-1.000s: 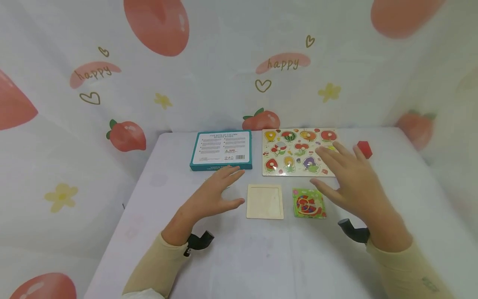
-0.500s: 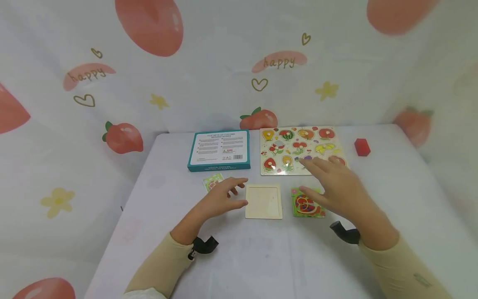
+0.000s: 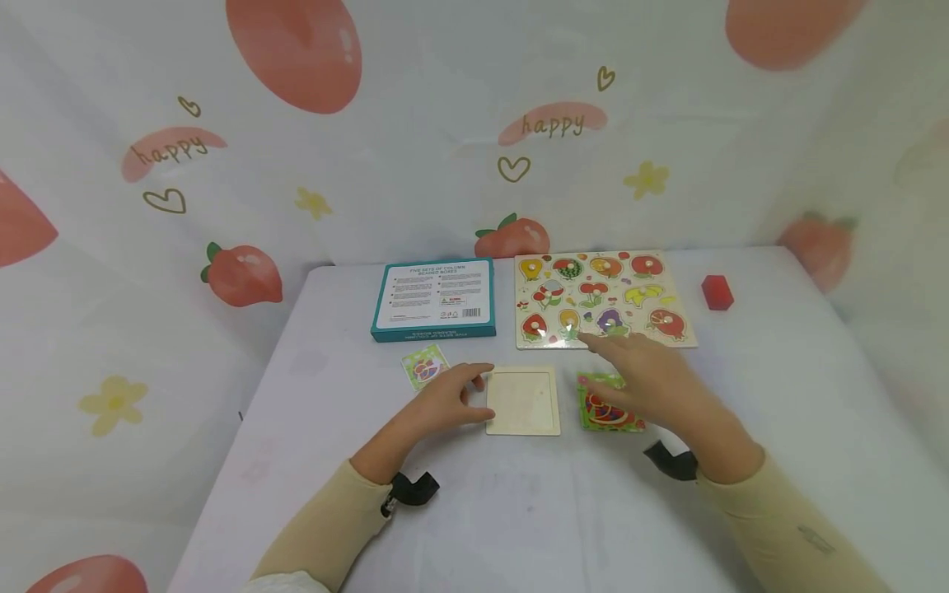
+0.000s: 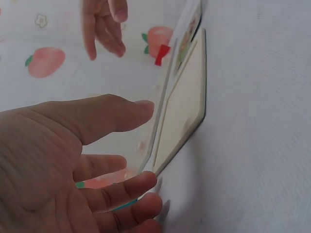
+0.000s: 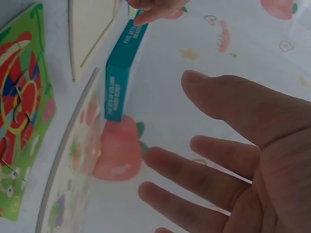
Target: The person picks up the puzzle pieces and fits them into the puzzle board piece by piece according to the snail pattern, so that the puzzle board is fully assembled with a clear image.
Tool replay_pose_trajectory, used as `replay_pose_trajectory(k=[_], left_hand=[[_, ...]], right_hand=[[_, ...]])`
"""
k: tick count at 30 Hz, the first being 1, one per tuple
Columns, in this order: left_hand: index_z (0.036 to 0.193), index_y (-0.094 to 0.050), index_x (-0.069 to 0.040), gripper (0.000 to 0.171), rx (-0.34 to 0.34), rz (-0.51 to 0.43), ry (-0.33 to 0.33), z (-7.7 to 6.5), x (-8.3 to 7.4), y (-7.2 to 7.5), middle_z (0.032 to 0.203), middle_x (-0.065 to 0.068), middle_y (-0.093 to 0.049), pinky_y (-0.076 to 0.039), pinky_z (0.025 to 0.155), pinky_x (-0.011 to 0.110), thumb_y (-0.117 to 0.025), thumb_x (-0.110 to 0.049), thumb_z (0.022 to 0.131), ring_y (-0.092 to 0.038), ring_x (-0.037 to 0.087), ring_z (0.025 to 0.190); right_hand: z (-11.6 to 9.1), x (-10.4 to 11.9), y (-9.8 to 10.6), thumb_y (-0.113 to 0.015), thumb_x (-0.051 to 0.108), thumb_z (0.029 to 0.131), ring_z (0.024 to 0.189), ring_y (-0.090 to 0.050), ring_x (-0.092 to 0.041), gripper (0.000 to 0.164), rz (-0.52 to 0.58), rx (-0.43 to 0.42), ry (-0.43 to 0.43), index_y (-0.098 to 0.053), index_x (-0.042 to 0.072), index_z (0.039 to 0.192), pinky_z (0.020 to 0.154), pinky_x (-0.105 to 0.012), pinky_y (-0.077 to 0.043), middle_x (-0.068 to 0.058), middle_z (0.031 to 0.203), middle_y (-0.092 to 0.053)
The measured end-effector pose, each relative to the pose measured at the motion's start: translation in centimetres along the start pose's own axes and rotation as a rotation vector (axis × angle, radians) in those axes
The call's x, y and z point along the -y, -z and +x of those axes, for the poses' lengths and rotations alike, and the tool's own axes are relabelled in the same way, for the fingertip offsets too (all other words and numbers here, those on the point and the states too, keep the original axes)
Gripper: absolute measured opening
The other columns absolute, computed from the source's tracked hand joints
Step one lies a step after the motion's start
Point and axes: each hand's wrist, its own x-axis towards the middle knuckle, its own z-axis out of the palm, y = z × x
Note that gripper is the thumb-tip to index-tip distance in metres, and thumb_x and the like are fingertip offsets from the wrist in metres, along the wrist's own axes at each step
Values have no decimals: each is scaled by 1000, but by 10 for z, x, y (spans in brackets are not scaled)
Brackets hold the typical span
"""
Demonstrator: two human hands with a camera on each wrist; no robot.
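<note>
My left hand point(image 3: 445, 399) is at the left edge of a square, shallow wooden tray point(image 3: 522, 431), thumb and fingers apart and loosely bent. In the left wrist view its fingertips are close to the tray's near corner, with nothing between them. Over the colourful snail puzzle point(image 3: 611, 422) hovers my right hand point(image 3: 652, 379), fingers spread, covering the puzzle's upper right part. The right wrist view shows its red, blue and green pieces beside the empty palm. A small picture card point(image 3: 424, 362) lies behind my left hand, partly hidden by it.
Behind the tray lies a teal-edged box point(image 3: 433, 298) with printed text. To its right is a fruit peg puzzle board point(image 3: 596, 288). A red block point(image 3: 717, 292) sits at the back right. A patterned white curtain point(image 3: 415, 165) closes off the back.
Both hands have come lower and inward, the left to the tray's edge, the right over the snail puzzle. The picture card and fruit board have come more into view.
</note>
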Motion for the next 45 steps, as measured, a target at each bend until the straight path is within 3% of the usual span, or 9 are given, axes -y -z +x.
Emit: replay_pose_trajectory(k=[10, 19, 25, 29, 37, 45], left_hand=[[149, -52, -6, 76, 21, 4, 6, 1, 0, -1, 90, 3, -54, -38, 64, 30, -87, -22, 83, -46, 15, 75], [149, -52, -8, 77, 23, 13, 27, 1, 2, -2, 84, 2, -53, -36, 61, 29, -88, -22, 82, -44, 14, 70], [149, -53, -9, 76, 16, 42, 25, 2, 4, -5, 82, 0, -51, -35, 61, 28, -87, -24, 83, -44, 12, 71], [148, -54, -7, 75, 5, 51, 15, 3, 4, -6, 82, 0, -51, -35, 62, 28, -87, -23, 83, -44, 13, 72], [146, -56, -6, 71, 24, 62, 11, 3, 4, -5, 82, 0, -49, -36, 64, 29, -86, -23, 84, -45, 13, 74], [143, -58, -4, 69, 42, 74, -3, 2, 4, -3, 83, 1, -49, -35, 66, 29, -86, -24, 84, -46, 13, 76]], right_hand=[[7, -7, -17, -77, 41, 92, 111, -66, -28, 69, 29, 71, 14, -53, 12, 150, 87, -49, -55, -5, 118, -73], [14, -17, -32, -83, 35, 87, 97, -63, -20, 69, 99, 129, -25, -57, 12, 147, 85, -45, -54, 0, 112, -71], [21, -23, -43, -84, 34, 87, 101, -64, -21, 60, 77, 151, -30, -65, 8, 138, 88, -46, -55, -3, 114, -71], [23, -25, -48, -83, 31, 88, 100, -63, -21, 54, 72, 149, -19, -68, 7, 134, 88, -43, -55, -5, 116, -68], [26, -30, -56, -81, 24, 91, 88, -59, -16, 30, 97, 137, -11, -79, 7, 115, 80, -36, -54, 0, 101, -64], [27, -30, -58, -84, 24, 88, 92, -59, -19, 29, 118, 120, -70, -79, 11, 112, 83, -40, -55, 0, 102, -65]])
